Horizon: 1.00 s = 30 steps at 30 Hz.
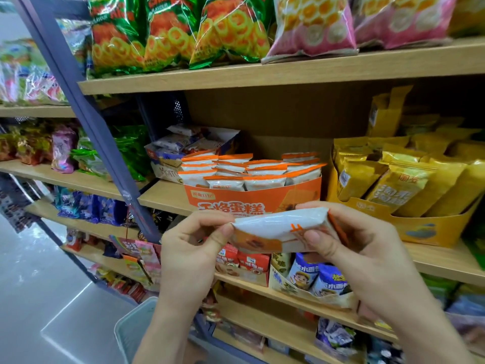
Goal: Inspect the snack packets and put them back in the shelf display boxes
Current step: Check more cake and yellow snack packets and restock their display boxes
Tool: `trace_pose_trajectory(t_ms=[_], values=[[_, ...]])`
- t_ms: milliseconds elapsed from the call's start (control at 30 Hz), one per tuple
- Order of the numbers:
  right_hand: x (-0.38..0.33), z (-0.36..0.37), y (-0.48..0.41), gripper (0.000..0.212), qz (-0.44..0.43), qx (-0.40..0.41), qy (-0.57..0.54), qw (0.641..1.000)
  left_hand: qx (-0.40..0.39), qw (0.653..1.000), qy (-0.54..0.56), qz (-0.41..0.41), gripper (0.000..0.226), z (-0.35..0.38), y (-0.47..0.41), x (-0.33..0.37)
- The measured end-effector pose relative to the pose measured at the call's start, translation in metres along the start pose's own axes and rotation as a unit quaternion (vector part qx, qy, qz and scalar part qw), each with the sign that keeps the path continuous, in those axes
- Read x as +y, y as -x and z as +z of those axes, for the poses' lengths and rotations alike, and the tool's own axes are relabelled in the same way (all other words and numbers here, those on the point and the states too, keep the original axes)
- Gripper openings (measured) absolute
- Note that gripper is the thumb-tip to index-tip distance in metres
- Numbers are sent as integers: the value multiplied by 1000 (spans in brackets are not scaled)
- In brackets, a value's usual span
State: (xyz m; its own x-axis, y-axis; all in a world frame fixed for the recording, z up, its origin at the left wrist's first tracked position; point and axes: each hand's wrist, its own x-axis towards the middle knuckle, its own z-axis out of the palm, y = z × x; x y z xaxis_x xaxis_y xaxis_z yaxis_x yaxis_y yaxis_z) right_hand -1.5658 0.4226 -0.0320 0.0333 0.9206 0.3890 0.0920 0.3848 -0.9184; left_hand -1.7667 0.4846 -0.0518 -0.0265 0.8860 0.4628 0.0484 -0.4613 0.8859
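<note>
Spanning left hand (pixel 191 248) to right hand (pixel 351 245), packet (pixel 273 225) horizontal.

Both forearms rise from the lower edge of view, wrists level. Left hand (pixel 193 249) pinches one end of the snack packet (pixel 273 228), thumb in front, fingers curled behind. Right hand (pixel 351 245) grips the other end likewise.
</note>
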Motion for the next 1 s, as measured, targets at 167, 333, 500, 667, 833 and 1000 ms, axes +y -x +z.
trace_pose_trajectory(t_ms=[167,333,500,667,833,1000], values=[[6,8,-2,26,18,49,-36,998,-109,974,-168,107,24,-3,2,10],[6,16,1,25,44,36,-67,996,-119,950,-226,179,24,11,5,22],[4,19,2,26,64,13,-93,994,-80,965,-186,166,17,11,5,16],[2,22,3,25,54,35,-87,994,-102,969,-173,143,16,10,8,15],[-1,29,5,24,19,42,-52,998,-104,978,-107,144,18,22,16,24],[-4,28,6,25,31,32,-14,999,-65,992,-40,98,14,23,17,17]])
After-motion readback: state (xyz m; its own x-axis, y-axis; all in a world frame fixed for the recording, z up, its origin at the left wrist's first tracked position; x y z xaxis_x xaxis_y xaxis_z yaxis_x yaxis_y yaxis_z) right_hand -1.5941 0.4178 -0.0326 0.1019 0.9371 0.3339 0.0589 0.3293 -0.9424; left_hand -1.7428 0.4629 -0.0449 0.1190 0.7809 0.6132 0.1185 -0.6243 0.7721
